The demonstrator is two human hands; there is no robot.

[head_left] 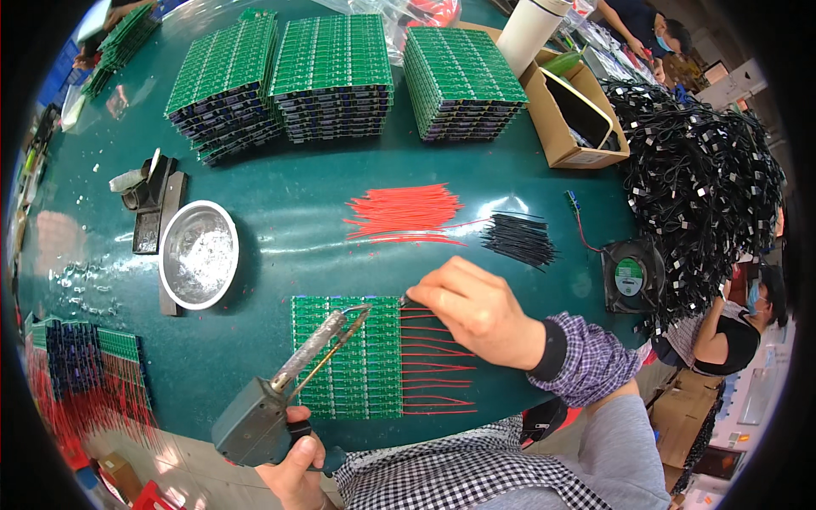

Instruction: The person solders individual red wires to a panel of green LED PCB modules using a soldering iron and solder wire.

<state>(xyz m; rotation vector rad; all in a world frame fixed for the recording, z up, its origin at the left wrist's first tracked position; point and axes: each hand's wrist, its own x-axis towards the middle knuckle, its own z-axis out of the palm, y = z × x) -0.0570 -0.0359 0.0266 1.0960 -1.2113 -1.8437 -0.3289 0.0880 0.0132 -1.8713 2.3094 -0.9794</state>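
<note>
Well left of the green circuit panel (374,365), wired panels (121,344) trail red leads, seemingly your finished lot! Between them and the circuit panel's far left corner sits the white bowl (163,255). Beyond the circuit panel, three stacks (229,76) run rightward, no leads showing, so plenty looks left. Your left hand (296,472), at its near left corner, is wrapped round the soldering iron (253,421), tip over its far edge. Red leads (438,367) fringe nearly all its right side: this one looks almost done! Loose red wires (404,211) lie beyond it. At its far right corner your right hand (484,314) pinches thumb and finger together; whether a lead is between them, I cannot tell. Black wires (518,240) lie beyond and right; farther right, a fan (650,268) wears a round green label (628,276), its print too small to read
</note>
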